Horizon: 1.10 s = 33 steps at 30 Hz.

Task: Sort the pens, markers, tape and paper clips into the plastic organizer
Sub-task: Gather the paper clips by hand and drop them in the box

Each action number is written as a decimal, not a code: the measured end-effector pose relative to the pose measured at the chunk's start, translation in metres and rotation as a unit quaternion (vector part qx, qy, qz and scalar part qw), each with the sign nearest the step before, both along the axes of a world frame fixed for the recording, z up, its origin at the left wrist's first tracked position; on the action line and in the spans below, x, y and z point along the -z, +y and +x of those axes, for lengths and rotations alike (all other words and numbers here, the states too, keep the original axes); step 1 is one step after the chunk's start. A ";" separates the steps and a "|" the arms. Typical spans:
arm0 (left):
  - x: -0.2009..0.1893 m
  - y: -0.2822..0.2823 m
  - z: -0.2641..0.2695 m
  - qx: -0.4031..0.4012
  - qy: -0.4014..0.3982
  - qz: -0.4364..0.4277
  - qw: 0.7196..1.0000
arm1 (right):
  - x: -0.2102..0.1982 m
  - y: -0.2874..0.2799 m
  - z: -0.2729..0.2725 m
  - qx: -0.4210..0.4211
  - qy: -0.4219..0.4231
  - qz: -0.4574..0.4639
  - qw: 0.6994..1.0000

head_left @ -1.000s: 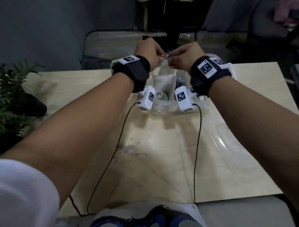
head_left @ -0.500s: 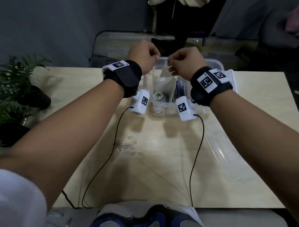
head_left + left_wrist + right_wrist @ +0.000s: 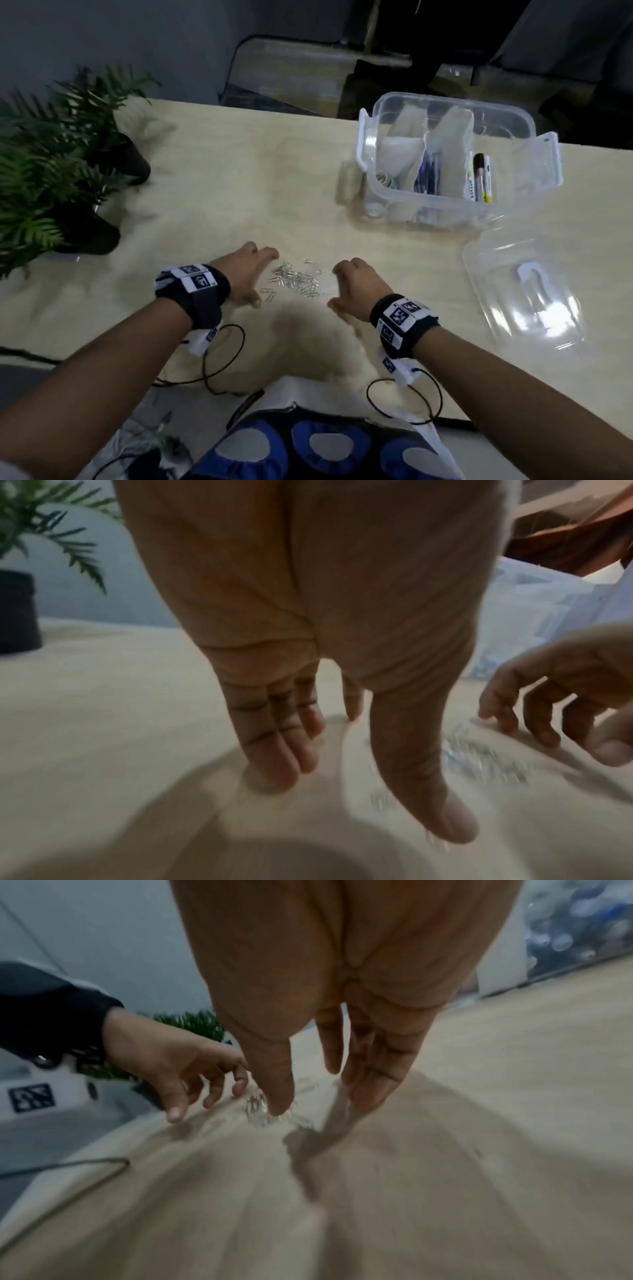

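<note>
Your left hand (image 3: pixel 245 274) and right hand (image 3: pixel 352 286) sit low over the table (image 3: pixel 212 178), one on each side of the loose pile of paper clips (image 3: pixel 296 282), which lies directly between your palms and just off your fingertips. Both hands are spread with fingers relaxed and pointing down, and neither one has hold of anything; the wrist views are blurred, so you cannot tell whether any fingertip actually touches a clip. Expect these clips to handle as light, thin, slick bits of wire that lie flat on the table and skate away if you poke them singly, and they may tangle and drag neighbours along. Your best hold is probably a scoop: bring both hands in from the sides, herd the heap into a tight mound, then pinch up a bunch from the thick middle or slide them into a cupped palm. The plastic organizer (image 3: pixel 445 113) stands well beyond your right hand, open, with pens (image 3: pixel 426 174), markers (image 3: pixel 479 176) and tape (image 3: pixel 385 180) in it; its lid (image 3: pixel 524 291) lies just outside your right wrist.
</note>
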State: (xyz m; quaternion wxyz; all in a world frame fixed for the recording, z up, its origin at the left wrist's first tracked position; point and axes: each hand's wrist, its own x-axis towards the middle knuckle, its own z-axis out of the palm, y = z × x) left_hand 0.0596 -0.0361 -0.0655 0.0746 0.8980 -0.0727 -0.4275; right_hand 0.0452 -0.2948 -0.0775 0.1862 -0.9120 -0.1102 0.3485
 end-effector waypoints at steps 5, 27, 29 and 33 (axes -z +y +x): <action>0.021 0.001 -0.020 -0.040 -0.069 -0.065 0.995 | 0.014 0.014 -0.013 0.054 -0.023 -0.016 0.998; 0.045 -0.023 -0.015 -0.060 -0.169 -0.197 0.964 | 0.029 0.075 -0.015 0.084 -0.111 0.057 0.989; 0.047 -0.023 -0.013 -0.071 -0.169 -0.206 0.961 | 0.031 0.076 -0.011 0.094 -0.135 0.086 0.983; 0.051 -0.020 -0.012 -0.078 -0.178 -0.226 0.955 | 0.037 0.077 -0.008 0.088 -0.170 0.089 0.977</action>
